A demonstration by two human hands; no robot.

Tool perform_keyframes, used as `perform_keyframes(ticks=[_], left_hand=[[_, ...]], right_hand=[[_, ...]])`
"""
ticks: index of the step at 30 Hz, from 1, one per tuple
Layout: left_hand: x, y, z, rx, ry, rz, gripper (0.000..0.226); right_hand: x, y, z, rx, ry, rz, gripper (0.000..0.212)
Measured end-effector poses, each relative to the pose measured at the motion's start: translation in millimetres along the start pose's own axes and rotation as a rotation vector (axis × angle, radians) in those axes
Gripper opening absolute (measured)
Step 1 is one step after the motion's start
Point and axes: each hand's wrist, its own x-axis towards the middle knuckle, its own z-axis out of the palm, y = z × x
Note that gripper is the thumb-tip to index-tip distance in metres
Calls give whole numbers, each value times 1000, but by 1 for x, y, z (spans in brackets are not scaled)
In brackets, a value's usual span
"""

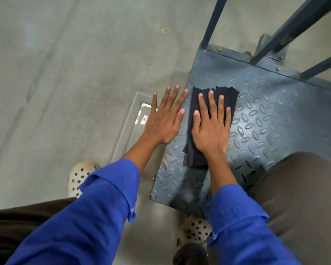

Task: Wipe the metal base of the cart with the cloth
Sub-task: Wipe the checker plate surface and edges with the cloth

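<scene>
A grey concrete floor (pixel 65 73) lies under you, with the cart's metal base (pixel 275 121), a blue-grey plate with a raised diamond pattern, low on the right. The dark cloth (pixel 196 157) lies folded flat on the base near its left edge. Your right hand (pixel 210 129) presses down on it, palm flat and fingers straight and slightly spread. Your left hand (pixel 164 123) is flat too, fingers straight and fanned, holding nothing. It sits over the base's left edge, and I cannot tell whether it touches the metal. Partly under that hand, a clear plastic tray (pixel 122 142) rests on the floor just beside the base. Dark upright bars (pixel 212 22) rise from the far edge. Your right knee (pixel 304 188) in brown trousers covers the near right part of the base. Pale perforated shoes (pixel 78 176) stand on the floor.
</scene>
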Motion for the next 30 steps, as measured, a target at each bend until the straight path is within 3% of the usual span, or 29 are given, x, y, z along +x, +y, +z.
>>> perform_keyframes(ticks=[7, 14, 18, 25, 30], left_hand=[[11, -24, -13, 117, -35, 304, 63], [-11, -43, -29, 143, -297, 833, 67], [-5, -51, -31, 46, -272, 927, 70], [3, -62, -31, 12, -87, 1076, 65], [6, -65, -26, -62, -61, 1081, 62]], right_hand=[[71, 10, -6, -11, -9, -45, 57], [79, 10, -9, -42, -16, -92, 57], [69, 9, -12, -48, -36, -164, 56], [113, 17, -21, -59, -69, -271, 55], [63, 21, -21, -32, -88, -296, 57]])
